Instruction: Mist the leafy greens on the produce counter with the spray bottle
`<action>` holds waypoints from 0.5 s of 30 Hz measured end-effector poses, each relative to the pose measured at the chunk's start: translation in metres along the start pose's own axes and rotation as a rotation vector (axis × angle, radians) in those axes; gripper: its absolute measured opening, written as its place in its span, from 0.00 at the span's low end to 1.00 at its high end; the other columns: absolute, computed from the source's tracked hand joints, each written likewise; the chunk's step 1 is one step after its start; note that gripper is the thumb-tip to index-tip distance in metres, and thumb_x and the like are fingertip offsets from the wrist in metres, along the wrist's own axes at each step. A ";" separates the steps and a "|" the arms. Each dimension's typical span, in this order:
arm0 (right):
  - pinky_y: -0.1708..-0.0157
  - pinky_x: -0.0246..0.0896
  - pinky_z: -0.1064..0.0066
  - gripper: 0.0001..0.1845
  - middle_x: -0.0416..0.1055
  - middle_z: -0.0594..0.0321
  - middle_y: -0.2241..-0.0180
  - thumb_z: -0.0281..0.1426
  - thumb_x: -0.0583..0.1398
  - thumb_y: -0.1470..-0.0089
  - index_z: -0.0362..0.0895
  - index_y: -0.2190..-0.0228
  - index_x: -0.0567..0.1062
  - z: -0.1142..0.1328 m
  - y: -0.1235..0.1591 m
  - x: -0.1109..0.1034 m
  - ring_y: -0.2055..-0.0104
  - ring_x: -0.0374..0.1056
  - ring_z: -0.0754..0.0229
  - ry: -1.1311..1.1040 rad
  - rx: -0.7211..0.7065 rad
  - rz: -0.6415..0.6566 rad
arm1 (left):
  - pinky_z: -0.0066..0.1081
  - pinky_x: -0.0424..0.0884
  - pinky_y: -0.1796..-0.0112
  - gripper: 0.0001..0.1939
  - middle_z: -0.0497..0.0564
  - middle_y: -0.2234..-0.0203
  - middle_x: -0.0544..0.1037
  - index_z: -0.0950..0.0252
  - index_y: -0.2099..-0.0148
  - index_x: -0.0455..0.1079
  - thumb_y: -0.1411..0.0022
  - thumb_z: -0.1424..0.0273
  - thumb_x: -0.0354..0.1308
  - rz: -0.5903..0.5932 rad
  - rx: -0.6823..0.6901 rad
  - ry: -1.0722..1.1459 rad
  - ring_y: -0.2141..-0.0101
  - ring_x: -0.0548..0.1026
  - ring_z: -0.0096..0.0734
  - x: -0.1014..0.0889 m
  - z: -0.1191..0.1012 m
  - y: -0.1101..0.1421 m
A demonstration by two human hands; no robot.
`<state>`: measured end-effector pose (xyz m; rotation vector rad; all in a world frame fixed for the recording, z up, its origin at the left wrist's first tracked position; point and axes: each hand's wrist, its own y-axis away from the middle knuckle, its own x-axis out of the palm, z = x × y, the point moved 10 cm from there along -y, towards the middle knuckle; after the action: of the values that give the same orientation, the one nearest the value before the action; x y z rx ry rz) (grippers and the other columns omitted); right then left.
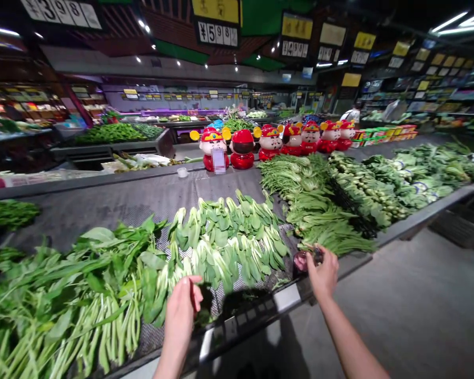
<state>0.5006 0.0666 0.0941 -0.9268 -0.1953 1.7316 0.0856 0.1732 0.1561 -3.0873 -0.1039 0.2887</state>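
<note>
My left hand hovers at the front of the display, near the lower row of bok choy. Its fingers are loosely bent, the thumb stands apart from them, and nothing shows in the hand. At the right end of those rows, by the front edge, my right hand has thumb and fingers bent around something small and dark that I cannot make out. Just left of its thumb is a reddish-purple item, partly covered. The bok choy lies in rows on a dark perforated mat.
Long-stemmed leafy greens spread over the left side. Thin green bunches and more greens lie to the right. Several red figurines line the back ledge. The shelf's front rail carries a white label.
</note>
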 end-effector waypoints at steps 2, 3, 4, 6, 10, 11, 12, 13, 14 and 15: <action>0.59 0.54 0.60 0.29 0.66 0.44 0.58 0.46 0.55 0.53 0.37 0.55 0.68 -0.032 -0.009 -0.001 0.55 0.59 0.46 0.177 0.043 0.042 | 0.22 0.55 0.86 0.25 0.40 0.85 0.64 0.63 0.64 0.66 0.46 0.46 0.47 0.061 -0.048 0.030 0.86 0.59 0.23 0.015 0.016 0.008; 0.62 0.55 0.61 0.28 0.67 0.45 0.61 0.46 0.54 0.52 0.37 0.58 0.70 -0.043 -0.012 0.010 0.58 0.61 0.46 0.226 0.047 0.156 | 0.23 0.55 0.86 0.25 0.40 0.85 0.64 0.63 0.64 0.66 0.47 0.46 0.47 0.078 -0.070 0.039 0.86 0.59 0.23 0.022 0.023 0.011; 0.66 0.55 0.63 0.25 0.68 0.47 0.65 0.46 0.52 0.50 0.38 0.62 0.72 -0.050 -0.013 0.026 0.62 0.62 0.48 0.245 0.037 0.302 | 0.23 0.55 0.86 0.24 0.40 0.85 0.64 0.63 0.65 0.66 0.47 0.46 0.47 0.082 -0.093 0.046 0.86 0.58 0.23 0.027 0.028 0.014; 0.69 0.55 0.65 0.23 0.68 0.51 0.71 0.44 0.49 0.48 0.39 0.70 0.73 -0.053 -0.018 0.038 0.68 0.63 0.52 0.228 0.008 0.385 | 0.23 0.52 0.87 0.23 0.40 0.87 0.62 0.62 0.66 0.66 0.46 0.47 0.46 0.086 -0.127 0.068 0.87 0.56 0.22 0.035 0.035 0.018; 0.69 0.55 0.66 0.26 0.68 0.51 0.73 0.46 0.47 0.46 0.39 0.74 0.73 -0.031 -0.033 0.046 0.69 0.63 0.53 0.162 -0.083 0.409 | 0.23 0.54 0.85 0.22 0.41 0.85 0.63 0.62 0.65 0.66 0.46 0.48 0.47 0.170 -0.147 0.030 0.85 0.60 0.25 0.058 0.039 0.025; 0.69 0.55 0.66 0.27 0.68 0.51 0.73 0.47 0.46 0.46 0.39 0.74 0.73 -0.022 -0.038 0.043 0.69 0.63 0.53 0.144 -0.103 0.408 | 0.24 0.55 0.83 0.21 0.41 0.83 0.64 0.62 0.65 0.66 0.46 0.49 0.48 0.204 -0.133 0.010 0.84 0.61 0.25 0.065 0.038 0.027; 0.69 0.55 0.67 0.27 0.68 0.52 0.73 0.48 0.46 0.46 0.40 0.75 0.73 -0.011 -0.043 0.039 0.69 0.63 0.54 0.125 -0.124 0.409 | 0.24 0.57 0.82 0.21 0.42 0.82 0.65 0.62 0.64 0.66 0.45 0.50 0.48 0.235 -0.105 -0.008 0.82 0.63 0.26 0.072 0.035 0.028; 0.70 0.55 0.68 0.28 0.68 0.54 0.75 0.49 0.47 0.47 0.40 0.75 0.73 0.001 -0.048 0.034 0.70 0.63 0.54 0.095 -0.149 0.416 | 0.24 0.59 0.80 0.20 0.43 0.81 0.67 0.62 0.64 0.66 0.44 0.51 0.49 0.280 -0.061 -0.021 0.81 0.64 0.26 0.082 0.030 0.030; 0.71 0.55 0.68 0.27 0.68 0.56 0.76 0.50 0.48 0.48 0.41 0.75 0.74 0.014 -0.052 0.027 0.72 0.63 0.56 0.027 -0.164 0.428 | 0.25 0.61 0.78 0.19 0.43 0.79 0.68 0.62 0.62 0.67 0.44 0.52 0.50 0.312 -0.002 -0.044 0.79 0.65 0.27 0.090 0.024 0.031; 0.73 0.55 0.69 0.27 0.68 0.58 0.79 0.50 0.50 0.49 0.41 0.76 0.74 0.027 -0.055 0.019 0.74 0.62 0.57 -0.035 -0.156 0.437 | 0.26 0.62 0.76 0.19 0.45 0.77 0.69 0.63 0.60 0.67 0.44 0.53 0.52 0.334 0.054 -0.082 0.77 0.66 0.28 0.099 0.017 0.033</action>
<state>0.5220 0.1127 0.1337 -1.1125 -0.1598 2.1593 0.1810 0.1476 0.1193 -3.0263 0.4140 0.4209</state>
